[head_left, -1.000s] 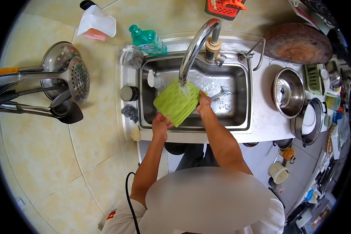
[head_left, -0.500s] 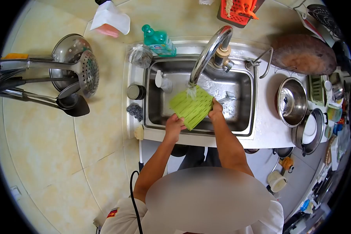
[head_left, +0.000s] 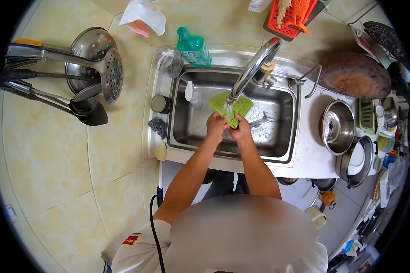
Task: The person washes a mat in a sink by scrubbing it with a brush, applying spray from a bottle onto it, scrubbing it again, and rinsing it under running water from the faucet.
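Note:
Both hands grip a green dishcloth (head_left: 243, 106) marked with dark dashes, over the sink basin (head_left: 183, 129). My left hand (head_left: 217, 126) has its fingers closed on the cloth's near left edge. Beside it, my right hand (head_left: 241, 131) is closed on the near right part. Water from the curved faucet (head_left: 255, 67) runs onto the cloth, which is bunched and folded between the hands. A clear bottle with a white top (head_left: 194, 96) stands in the basin's left side. Behind the cloth, a metallic-looking piece (head_left: 262, 120) lies on the basin floor, its kind unclear.
On the sink's left rim are a green detergent bottle (head_left: 193, 48), a lidded jar (head_left: 161, 104), a steel scrubber (head_left: 157, 128) and a pale sponge (head_left: 161, 152). Metal bowls (head_left: 338, 127) and pots (head_left: 360, 161) sit on the right counter. Ladles and a skimmer (head_left: 111, 75) hang at left.
The hands have come closer together and moved slightly up toward the faucet. The dishcloth, spread flat before, is now gathered and folded under the water. The camera view has shifted a little.

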{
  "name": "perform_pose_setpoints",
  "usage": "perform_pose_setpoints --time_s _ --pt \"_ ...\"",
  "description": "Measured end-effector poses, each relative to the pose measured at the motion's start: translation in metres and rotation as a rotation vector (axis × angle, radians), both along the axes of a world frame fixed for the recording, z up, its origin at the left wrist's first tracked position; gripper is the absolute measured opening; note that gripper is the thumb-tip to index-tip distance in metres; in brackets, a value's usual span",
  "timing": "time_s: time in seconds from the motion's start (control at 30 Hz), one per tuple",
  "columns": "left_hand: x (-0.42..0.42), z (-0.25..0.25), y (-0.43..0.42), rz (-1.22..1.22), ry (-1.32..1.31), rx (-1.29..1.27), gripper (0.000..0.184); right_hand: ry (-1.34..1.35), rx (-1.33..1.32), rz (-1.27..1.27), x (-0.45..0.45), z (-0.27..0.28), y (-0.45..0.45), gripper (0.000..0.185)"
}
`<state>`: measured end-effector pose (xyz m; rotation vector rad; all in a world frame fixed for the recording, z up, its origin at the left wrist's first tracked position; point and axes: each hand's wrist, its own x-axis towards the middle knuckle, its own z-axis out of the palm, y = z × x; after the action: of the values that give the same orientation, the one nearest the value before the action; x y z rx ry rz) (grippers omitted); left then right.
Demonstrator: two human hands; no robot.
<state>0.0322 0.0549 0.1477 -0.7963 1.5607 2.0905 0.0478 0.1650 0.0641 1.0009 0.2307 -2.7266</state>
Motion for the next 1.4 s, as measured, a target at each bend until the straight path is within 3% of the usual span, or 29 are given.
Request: perform_pose_setpoints --time_s 0.13,0.17,0.27,0.37,0.47,0.57,0.67,0.8,0.87,0.9,1.0,1.1,1.23,1.3,1.4 --pt "-0.014 -0.003 -0.025 -0.023 0.058 -0.175 0.025 -0.004 0.065 0.077 -0.031 0.009 -0.012 0.026" --pt "-0.013 0.008 -0.031 -0.055 0.013 -0.287 0.037 -0.006 0.033 0.057 -0.038 0.005 -0.017 0.028" --pt "-0.003 0.044 -0.034 -0.294 0.171 -1.163 0.058 0.032 0.093 0.074 -0.041 0.010 -0.025 0.031" --pt "0.007 0.051 -0.038 -0.477 0.533 -1.526 0.077 -0.002 0.172 0.118 -0.031 0.006 -0.026 0.032" --pt "0.005 0.060 -0.028 -0.509 0.624 -1.629 0.085 -0.128 0.185 0.222 -0.013 0.000 -0.010 0.029" --pt "-0.003 -0.005 -0.029 -0.738 0.605 -1.351 0.081 -0.212 0.208 0.295 0.001 -0.013 -0.003 0.027" --pt "-0.016 -0.017 -0.014 -0.859 0.073 -0.774 0.080 -0.113 0.197 0.289 0.006 0.006 -0.004 0.029" --pt "-0.017 -0.030 -0.007 -0.621 -0.010 -0.342 0.058 -0.063 0.182 0.187 0.004 0.014 -0.016 0.032" --pt "-0.025 -0.015 -0.006 -0.516 -0.086 -0.226 0.056 -0.105 0.223 0.137 0.000 0.059 -0.018 0.034" --pt "-0.024 -0.036 -0.010 -0.451 -0.029 -0.164 0.050 -0.153 0.288 0.180 0.000 0.064 -0.018 0.035" --pt "-0.030 -0.044 -0.014 -0.415 0.043 -0.134 0.031 -0.229 0.346 0.177 0.006 0.040 -0.009 0.032" --pt "-0.033 -0.052 -0.029 -0.395 -0.038 0.016 0.026 -0.217 0.364 0.188 0.008 0.023 0.004 0.029" --pt "-0.030 -0.068 -0.047 -0.304 0.001 -0.035 0.022 -0.260 0.536 -0.031 -0.013 -0.007 0.006 0.021" --pt "-0.030 -0.086 -0.056 -0.311 -0.010 -0.046 0.023 -0.136 0.419 -0.128 -0.039 -0.017 -0.005 0.019" --pt "-0.027 -0.070 -0.050 -0.334 -0.015 -0.056 0.027 -0.220 0.193 -0.217 -0.080 0.008 -0.026 0.021"
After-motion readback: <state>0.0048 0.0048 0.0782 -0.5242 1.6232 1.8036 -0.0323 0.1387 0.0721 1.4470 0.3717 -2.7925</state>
